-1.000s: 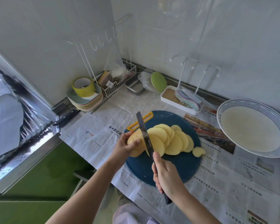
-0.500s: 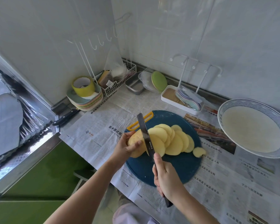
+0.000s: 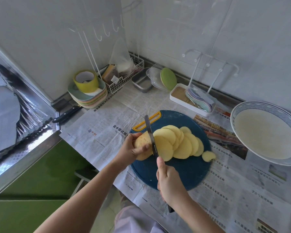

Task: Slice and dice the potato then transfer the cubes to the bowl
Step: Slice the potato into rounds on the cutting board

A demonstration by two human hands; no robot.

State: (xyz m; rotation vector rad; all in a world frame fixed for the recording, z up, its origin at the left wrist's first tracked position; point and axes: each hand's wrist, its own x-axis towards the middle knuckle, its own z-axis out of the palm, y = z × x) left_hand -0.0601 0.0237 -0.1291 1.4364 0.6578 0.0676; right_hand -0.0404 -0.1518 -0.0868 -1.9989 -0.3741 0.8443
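Observation:
A round dark-blue cutting board point(image 3: 183, 174) lies on newspaper. On it, my left hand point(image 3: 133, 148) grips the uncut end of a peeled potato point(image 3: 142, 142). My right hand point(image 3: 170, 184) holds a black knife point(image 3: 151, 137) by the handle, index finger along the spine. The blade stands between the potato end and a fanned row of several round slices point(image 3: 176, 143). One small end slice point(image 3: 208, 155) lies apart to the right. A wide white bowl with a blue patterned rim point(image 3: 242, 110) stands at the right, with nothing in it.
Newspaper point(image 3: 107, 125) covers the counter. At the back stand a stack of plates with a yellow tape roll point(image 3: 86, 81), a wire basket point(image 3: 124, 76), a metal tray point(image 3: 142, 82) and a white rack tray point(image 3: 188, 100). A second black-handled knife point(image 3: 65, 114) lies at the left counter edge.
The knife blade has shifted slightly along the potato and sits lower in the cut. Both hands stay in place.

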